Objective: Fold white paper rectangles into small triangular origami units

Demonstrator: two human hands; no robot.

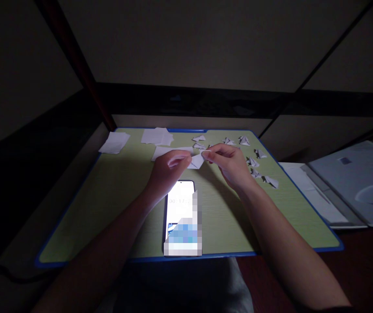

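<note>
Between my two hands, above the middle of the table, is a small folded piece of white paper (pixel 197 162). My left hand (pixel 170 169) pinches its left side between thumb and fingers. On the other side, my right hand (pixel 224 161) grips the paper's upper right corner, fingers curled. A flat white sheet (pixel 163 152) lies just behind my left hand, partly covered by it. Several small folded paper pieces (pixel 252 162) are spread on the table to the right of and behind my right hand.
A lit phone (pixel 179 208) lies near the front edge of the blue-rimmed green table (pixel 108 217). Stacks of white paper (pixel 114 142) and more sheets (pixel 156 136) rest at the back left. A large pale flat object (pixel 358 182) stands beyond the right edge.
</note>
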